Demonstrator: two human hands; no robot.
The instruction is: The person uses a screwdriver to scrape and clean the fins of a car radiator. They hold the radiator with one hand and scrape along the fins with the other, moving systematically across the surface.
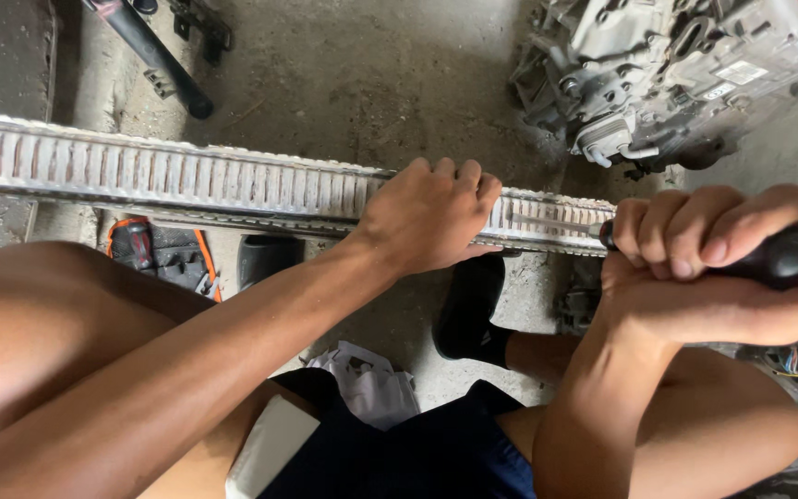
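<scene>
A long, narrow ribbed metal part (187,180) with many pale slots runs across the view from the left edge to the middle right. My left hand (427,217) lies on top of it, fingers curled over its far edge, pressing it down. My right hand (713,263) is closed around the black handle of a screwdriver (787,257). The thin shaft (556,225) points left and lies against the right end of the ribbed part, close to my left hand. My knees and dark shorts fill the lower part of the view.
A grey cast metal engine or gearbox assembly (676,69) sits on the concrete floor at the upper right. A black rod (154,55) lies at the upper left. An orange and black tool case (163,254) and a white plastic bag (371,379) rest below the ribbed part.
</scene>
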